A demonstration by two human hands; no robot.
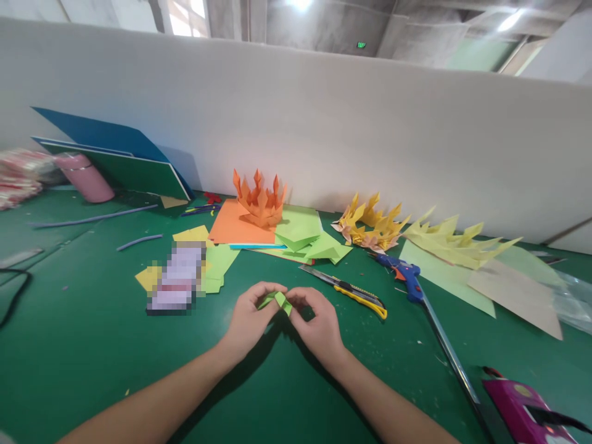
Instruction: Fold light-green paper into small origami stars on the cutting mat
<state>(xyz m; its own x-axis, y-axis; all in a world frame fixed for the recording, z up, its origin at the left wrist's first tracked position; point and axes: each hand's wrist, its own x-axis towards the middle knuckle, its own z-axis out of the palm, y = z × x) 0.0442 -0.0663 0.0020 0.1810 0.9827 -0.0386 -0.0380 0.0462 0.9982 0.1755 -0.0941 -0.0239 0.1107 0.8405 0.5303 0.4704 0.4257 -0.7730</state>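
Note:
A small folded piece of light green paper [280, 300] is pinched between my two hands, just above the green tabletop. My left hand [253, 317] closes thumb and fingers on its left side. On the other side, my right hand [319, 324] grips the right edge; part of the paper is hidden behind the fingers. To the right of my hands lies a yellow utility knife [361, 298], its blade pointing left. Beyond them are light green sheets [300, 228] and an orange sheet [224, 222] bearing an orange folded-paper crown [263, 206].
A pixelated phone-like device [178, 277] lies at left. At right are a yellow paper crown [370, 225], a pale yellow paper strip [462, 240], a blue glue gun [407, 277] and a magenta device [522, 407]. A pink bottle [86, 177] leans near blue and green boards [115, 176].

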